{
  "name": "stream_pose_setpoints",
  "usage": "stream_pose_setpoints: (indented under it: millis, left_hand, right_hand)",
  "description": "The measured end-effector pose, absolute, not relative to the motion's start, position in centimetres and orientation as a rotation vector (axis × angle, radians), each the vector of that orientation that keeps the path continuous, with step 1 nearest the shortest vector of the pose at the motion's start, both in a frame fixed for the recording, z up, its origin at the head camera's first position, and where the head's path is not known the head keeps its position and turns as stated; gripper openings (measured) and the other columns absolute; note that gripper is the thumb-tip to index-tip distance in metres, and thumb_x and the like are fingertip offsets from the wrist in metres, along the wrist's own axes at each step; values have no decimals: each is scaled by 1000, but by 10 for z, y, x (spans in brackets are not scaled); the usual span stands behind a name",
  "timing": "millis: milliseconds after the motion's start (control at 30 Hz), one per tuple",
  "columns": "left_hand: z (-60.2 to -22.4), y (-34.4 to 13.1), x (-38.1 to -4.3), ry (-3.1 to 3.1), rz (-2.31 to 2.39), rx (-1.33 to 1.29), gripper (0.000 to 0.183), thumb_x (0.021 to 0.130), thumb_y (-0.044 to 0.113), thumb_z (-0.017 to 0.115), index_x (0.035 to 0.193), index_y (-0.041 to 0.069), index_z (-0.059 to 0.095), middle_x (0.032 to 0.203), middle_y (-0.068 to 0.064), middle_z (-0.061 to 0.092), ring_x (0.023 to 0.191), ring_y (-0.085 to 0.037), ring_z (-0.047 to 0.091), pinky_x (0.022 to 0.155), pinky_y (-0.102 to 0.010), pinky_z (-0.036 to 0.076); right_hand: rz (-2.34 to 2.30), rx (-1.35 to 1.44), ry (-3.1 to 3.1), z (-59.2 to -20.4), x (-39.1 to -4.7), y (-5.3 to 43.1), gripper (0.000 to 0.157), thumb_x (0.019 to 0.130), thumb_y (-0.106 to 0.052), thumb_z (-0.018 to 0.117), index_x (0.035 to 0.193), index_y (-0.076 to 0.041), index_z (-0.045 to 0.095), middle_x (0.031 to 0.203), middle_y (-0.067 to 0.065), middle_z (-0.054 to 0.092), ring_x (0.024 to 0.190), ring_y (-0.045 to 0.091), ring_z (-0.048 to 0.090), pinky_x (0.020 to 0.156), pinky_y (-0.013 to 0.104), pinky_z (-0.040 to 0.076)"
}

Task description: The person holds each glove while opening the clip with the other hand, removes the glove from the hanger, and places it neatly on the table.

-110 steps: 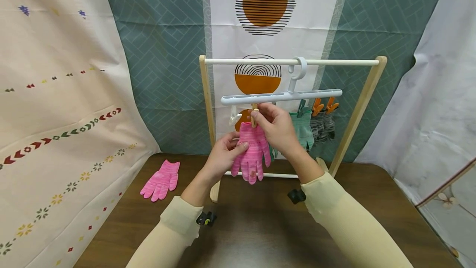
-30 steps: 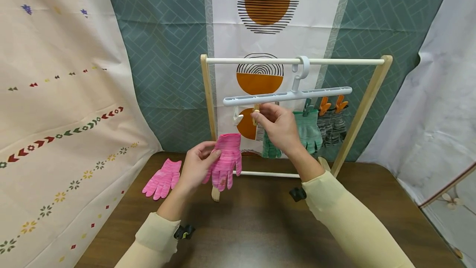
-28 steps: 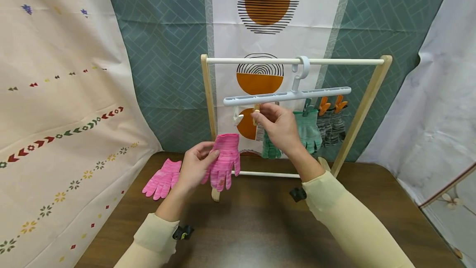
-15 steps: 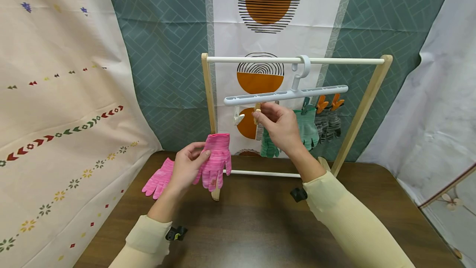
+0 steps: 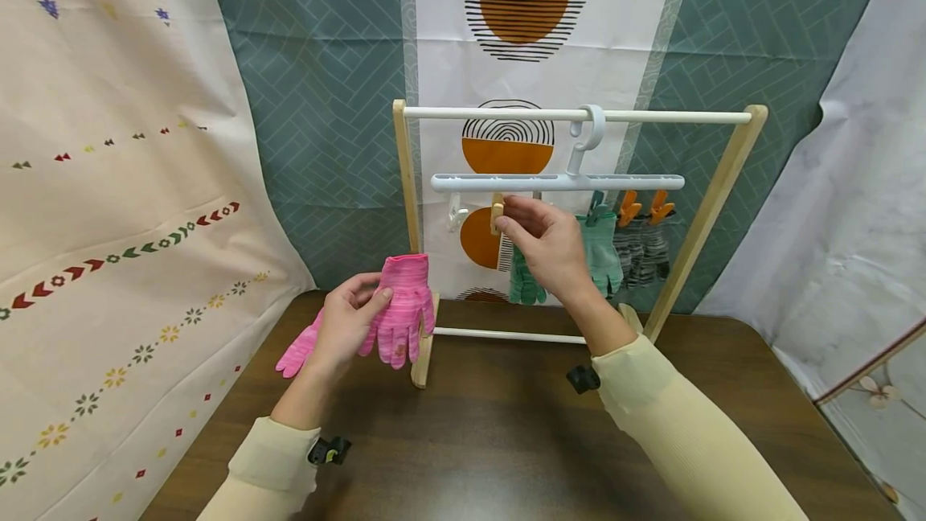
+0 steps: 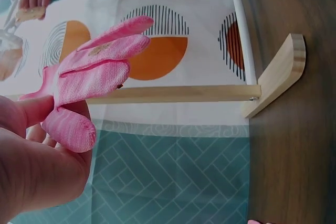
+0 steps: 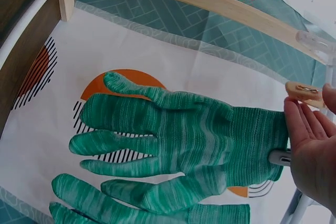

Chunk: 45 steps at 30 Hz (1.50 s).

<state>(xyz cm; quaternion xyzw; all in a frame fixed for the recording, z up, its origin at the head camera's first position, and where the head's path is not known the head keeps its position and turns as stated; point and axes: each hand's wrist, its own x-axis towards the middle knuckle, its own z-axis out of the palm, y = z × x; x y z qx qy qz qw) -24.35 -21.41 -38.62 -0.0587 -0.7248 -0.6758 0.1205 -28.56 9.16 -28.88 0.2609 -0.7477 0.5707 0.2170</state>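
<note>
A pink knit glove [image 5: 403, 308] with a small brown stain on its fingers hangs from my left hand [image 5: 347, 320], pinched at its edge between thumb and fingers. To the right and higher up, my right hand [image 5: 546, 248] pinches a wooden clothespin [image 5: 497, 215] just under the pale grey hanger [image 5: 506, 182]. Nothing shows in that clothespin's jaws. Another pink glove [image 5: 298, 350] lies on the table, partly behind my left hand. Close to my right hand, green gloves [image 7: 194, 129] hang from the hanger; a grey clip [image 7: 280, 157] holds one cuff.
The hanger hooks over the white bar [image 5: 492, 113] of a wooden-legged rack [image 5: 723, 191]. A white clip [image 5: 456, 215] hangs at its left end. Orange clips [image 5: 629, 206] hold grey-black gloves [image 5: 640, 252] at the right. The dark wooden table [image 5: 506, 424] lies below.
My left hand has drawn the pink glove left and down, off the wooden clothespin, toward the glove on the table. The right hand stays at the clothespin; the hanger tilts slightly.
</note>
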Motion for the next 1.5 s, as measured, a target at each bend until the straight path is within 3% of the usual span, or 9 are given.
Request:
stream_pose_setpoints:
  millis: [267, 567, 867, 1200, 1500]
  left_hand:
    - [-385, -222, -243, -2125, -2005, -140, 36, 104, 13, 70, 136, -2, 62, 106, -15, 78, 78, -11, 72, 68, -25, 59]
    - [-388, -233, -246, -2106, -2068, -102, 40, 105, 12, 70, 140, -3, 59, 103, -7, 78, 80, -11, 73, 69, -26, 60]
    - [-394, -244, -252, -2166, -2047, -61, 43, 106, 15, 69, 143, -1, 57, 107, -4, 78, 84, -10, 73, 73, -25, 60]
    - [-401, -249, -256, -2193, -2052, -24, 45, 106, 16, 68, 145, -2, 55, 105, -3, 77, 83, -9, 72, 72, -25, 60]
    - [-413, -260, -267, -2244, -2052, 32, 48, 106, 20, 69, 148, 1, 54, 108, -4, 76, 83, -10, 72, 73, -25, 60]
  right_hand:
    - [1525, 799, -2011, -294, -283, 94, 43, 99, -13, 78, 139, -2, 67, 131, 10, 73, 118, 23, 72, 96, 29, 56]
    - [1379, 834, -2011, -301, -275, 101, 44, 98, -14, 79, 141, -8, 68, 134, 11, 72, 119, 24, 71, 98, 36, 57]
    - [1313, 878, -2024, -309, -269, 111, 46, 96, -8, 81, 140, -3, 67, 135, 15, 70, 120, 30, 70, 99, 42, 57]
    - [1161, 934, -2040, -332, -260, 127, 50, 90, -5, 85, 137, -2, 69, 134, 9, 71, 116, 34, 71, 96, 45, 58]
    - [1103, 966, -2111, -353, -251, 139, 54, 89, -7, 87, 139, -2, 67, 133, 13, 71, 115, 37, 71, 89, 47, 61]
